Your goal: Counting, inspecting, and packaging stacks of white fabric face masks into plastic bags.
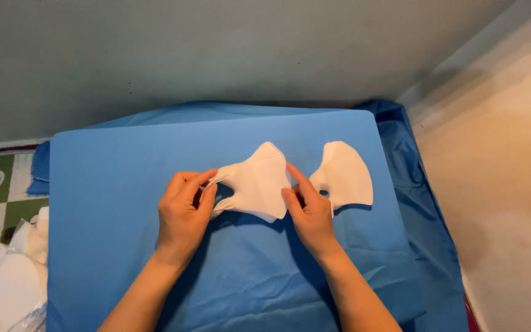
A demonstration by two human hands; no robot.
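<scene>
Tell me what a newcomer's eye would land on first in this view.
First, the white folded mask held up at the centre between the left hand and the right hand, which pinch its two ends. Next, a second white mask lying just right of it on the bright blue sheet that fills the middle of the view. At the lower left edge sits a heap of more white pieces in clear plastic.

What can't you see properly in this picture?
- Head view: the left hand covers the left end of the held white piece.
- The right hand covers the inner edge of the second white piece.
- The white stack in plastic is cut off by the left and bottom edges.
</scene>
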